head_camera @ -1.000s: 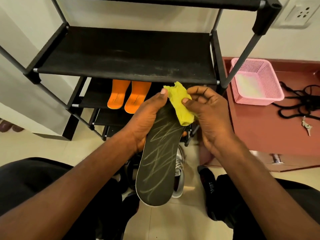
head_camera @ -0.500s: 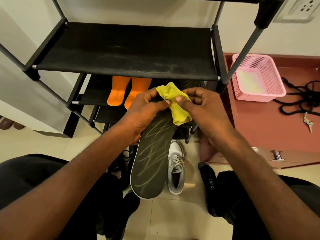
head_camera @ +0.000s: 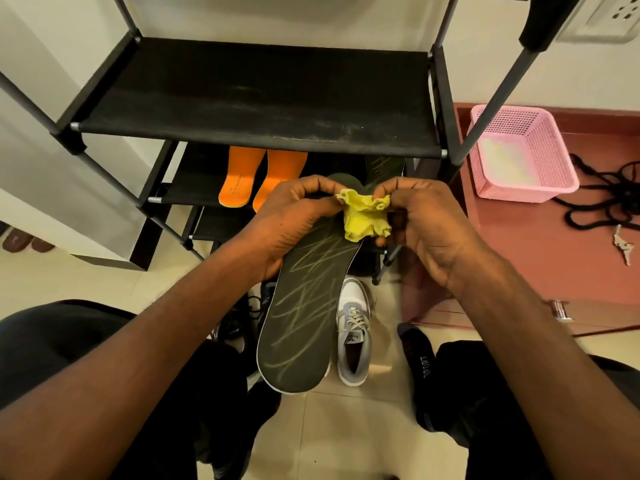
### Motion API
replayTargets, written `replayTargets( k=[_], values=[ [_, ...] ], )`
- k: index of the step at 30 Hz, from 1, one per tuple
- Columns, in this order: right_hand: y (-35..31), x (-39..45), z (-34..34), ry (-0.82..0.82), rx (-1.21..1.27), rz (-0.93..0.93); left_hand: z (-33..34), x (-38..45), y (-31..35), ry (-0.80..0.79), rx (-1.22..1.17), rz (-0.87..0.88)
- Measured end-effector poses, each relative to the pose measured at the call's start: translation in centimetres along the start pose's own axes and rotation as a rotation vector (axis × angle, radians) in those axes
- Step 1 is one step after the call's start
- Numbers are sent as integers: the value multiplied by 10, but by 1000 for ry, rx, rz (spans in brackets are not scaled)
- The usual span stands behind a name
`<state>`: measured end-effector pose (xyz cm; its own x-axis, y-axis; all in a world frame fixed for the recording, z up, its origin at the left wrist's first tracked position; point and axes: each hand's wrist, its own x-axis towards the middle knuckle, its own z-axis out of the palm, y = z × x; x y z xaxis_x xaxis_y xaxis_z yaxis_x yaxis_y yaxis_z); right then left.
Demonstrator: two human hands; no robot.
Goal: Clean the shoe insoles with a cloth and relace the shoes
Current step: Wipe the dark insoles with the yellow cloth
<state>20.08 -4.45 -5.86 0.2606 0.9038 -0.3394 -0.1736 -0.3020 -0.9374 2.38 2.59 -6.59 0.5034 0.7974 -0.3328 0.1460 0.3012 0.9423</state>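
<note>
A dark insole (head_camera: 304, 313) with pale green scribble lines slants down from my left hand (head_camera: 291, 220), which grips its upper end. The same hand pinches the left corner of a small crumpled yellow cloth (head_camera: 363, 220). My right hand (head_camera: 426, 223) pinches the cloth's right corner, so the cloth is stretched between both hands over the insole's top. Two orange insoles (head_camera: 259, 178) lie on the lower rack shelf. Another dark insole (head_camera: 384, 168) peeks out behind my right hand. A white and grey laced shoe (head_camera: 353, 327) stands on the floor below.
A black shoe rack (head_camera: 256, 98) stands right in front. To the right is a low brown cabinet (head_camera: 540, 271) with a pink basket (head_camera: 519, 157), black laces (head_camera: 609, 195) and keys (head_camera: 623, 244). A dark shoe (head_camera: 239, 317) sits under my left forearm.
Both hands shifted the cloth: it was bunched at the insole's tip under my right fingers, and now each hand pinches one corner and it is spread between them.
</note>
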Motion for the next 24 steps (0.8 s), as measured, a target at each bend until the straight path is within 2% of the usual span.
replayTargets(
  k=[4,9,12,19,24],
  values=[
    [1,1,1,28,88,29,-1,0,0,39,69,30],
    [5,1,6,55,80,-114,2,1,4,66,-23,-129],
    [6,2,7,49,-6,-169,1,3,2,38,-92,-187],
    [7,2,6,100,-128,-253,0,3,2,-46,-44,-143],
    [6,4,8,148,-89,-198,-3,4,1,54,9,-104]
  ],
)
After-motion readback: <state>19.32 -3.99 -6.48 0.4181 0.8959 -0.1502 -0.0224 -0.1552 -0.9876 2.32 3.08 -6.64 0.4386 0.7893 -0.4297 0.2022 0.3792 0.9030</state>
